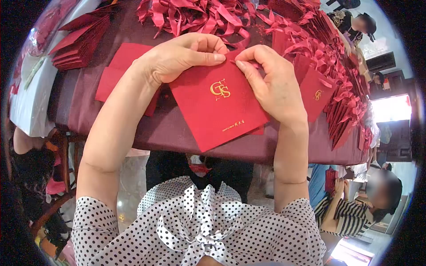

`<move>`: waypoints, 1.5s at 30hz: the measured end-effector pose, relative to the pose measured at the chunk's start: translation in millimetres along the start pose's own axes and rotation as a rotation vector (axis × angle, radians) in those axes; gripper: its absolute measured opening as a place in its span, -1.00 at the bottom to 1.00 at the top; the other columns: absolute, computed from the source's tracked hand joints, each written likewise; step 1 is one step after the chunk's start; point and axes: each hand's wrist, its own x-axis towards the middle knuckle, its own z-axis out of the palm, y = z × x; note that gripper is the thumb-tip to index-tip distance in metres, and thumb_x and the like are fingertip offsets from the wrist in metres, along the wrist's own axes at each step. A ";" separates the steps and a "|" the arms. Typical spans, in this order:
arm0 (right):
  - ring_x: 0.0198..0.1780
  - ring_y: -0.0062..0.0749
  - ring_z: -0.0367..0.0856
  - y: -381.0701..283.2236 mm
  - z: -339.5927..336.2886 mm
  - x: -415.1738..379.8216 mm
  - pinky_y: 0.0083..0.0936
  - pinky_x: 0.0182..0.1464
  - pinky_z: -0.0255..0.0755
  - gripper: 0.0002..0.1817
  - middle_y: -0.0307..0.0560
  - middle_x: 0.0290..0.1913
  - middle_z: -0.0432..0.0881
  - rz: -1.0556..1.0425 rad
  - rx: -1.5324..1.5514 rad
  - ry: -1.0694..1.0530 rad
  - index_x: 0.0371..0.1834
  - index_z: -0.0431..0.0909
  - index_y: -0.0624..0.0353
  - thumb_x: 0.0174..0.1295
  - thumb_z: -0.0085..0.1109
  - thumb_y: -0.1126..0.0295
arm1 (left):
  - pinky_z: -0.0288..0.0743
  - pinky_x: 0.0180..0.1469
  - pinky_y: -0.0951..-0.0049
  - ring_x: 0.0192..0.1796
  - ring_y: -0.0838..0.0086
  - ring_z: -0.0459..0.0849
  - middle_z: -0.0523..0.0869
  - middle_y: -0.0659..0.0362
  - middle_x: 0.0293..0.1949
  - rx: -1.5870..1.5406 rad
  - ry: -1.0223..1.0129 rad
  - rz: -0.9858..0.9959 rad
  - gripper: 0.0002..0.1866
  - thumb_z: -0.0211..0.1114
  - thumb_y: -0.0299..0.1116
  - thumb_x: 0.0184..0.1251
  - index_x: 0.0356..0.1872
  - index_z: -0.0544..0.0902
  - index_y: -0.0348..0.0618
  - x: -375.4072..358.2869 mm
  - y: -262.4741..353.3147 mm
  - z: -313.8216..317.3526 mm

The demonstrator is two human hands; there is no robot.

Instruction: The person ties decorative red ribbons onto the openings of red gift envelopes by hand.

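A flat red gift bag [217,106] with gold "GTS" lettering hangs tilted in front of me over the table's near edge. At its top left, my left hand [188,57] pinches the upper edge between thumb and curled fingers. My right hand [275,82] is closed on the top right of the same edge, thumb against the fingers. Whether a ribbon end lies between the fingertips is too small to make out. Left of the bag, plain red folded pieces [117,71] lie on the purplish tablecloth [177,128], partly hidden by my left forearm.
Loose red ribbons [195,15] are heaped at the back. Rows of red bags with ribbons [310,57] fill the right side, one gold-marked bag [317,95] nearest. Fanned red bags [82,44] stand at left. A person in a striped top [355,215] holds something red at right.
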 end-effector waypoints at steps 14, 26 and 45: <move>-0.28 -0.03 0.53 -5.8 13.4 -7.8 -0.29 -0.18 0.44 -0.95 0.02 -0.37 0.50 -0.117 -0.484 0.022 -0.38 0.42 0.22 0.11 0.03 0.50 | 0.33 -0.17 0.68 -0.26 0.72 0.45 0.52 0.39 -0.38 0.410 0.108 0.133 -0.89 0.25 -0.45 0.23 -0.29 0.52 -0.22 5.2 -4.1 6.4; -0.34 0.08 0.62 4.0 33.7 -4.4 -0.16 -0.30 0.47 -0.88 0.20 -0.42 0.60 0.011 -0.118 0.105 -0.30 0.44 0.27 0.18 0.12 0.45 | 0.36 -0.14 0.67 -0.21 0.71 0.48 0.56 0.32 -0.35 0.502 0.248 0.185 -0.87 0.18 -0.42 0.30 -0.26 0.54 -0.30 2.3 -2.0 10.7; -0.35 -0.09 0.65 3.8 21.0 -0.2 -0.31 -0.31 0.48 -0.90 0.06 -0.42 0.62 0.126 0.004 0.141 -0.37 0.53 0.27 0.14 0.17 0.46 | 0.31 -0.22 0.70 -0.27 0.77 0.42 0.52 0.42 -0.38 0.371 0.255 0.117 -0.89 0.22 -0.40 0.29 -0.28 0.55 -0.22 2.4 -2.0 10.0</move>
